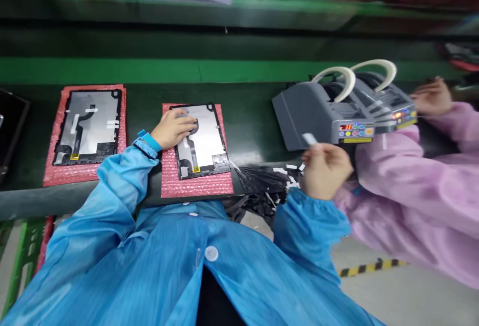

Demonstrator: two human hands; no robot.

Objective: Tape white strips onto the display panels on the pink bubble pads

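Note:
My left hand (pixel 174 129) lies flat with fingers extended on the upper left part of a tablet screen panel (pixel 206 139). This panel has a silver back, a black border and a yellow-marked flex cable near its lower edge. Under it is a pink bubble-wrap sheet (pixel 198 189). To the right, my right hand (pixel 325 170) pinches a short white tape strip (pixel 309 139), held up in front of a grey tape dispenser (pixel 307 111). A second panel (pixel 93 126), with white tape pieces on it, rests on pink bubble wrap at the left.
Another tape dispenser (pixel 396 99) stands beside the first, near a co-worker's pink sleeves (pixel 419 176) and hand (pixel 434 97). A black plastic bag (pixel 258 178) with white scraps hangs at the table edge. A green shelf (pixel 292 2) runs above the back; a dark panel (pixel 11 126) sits far left.

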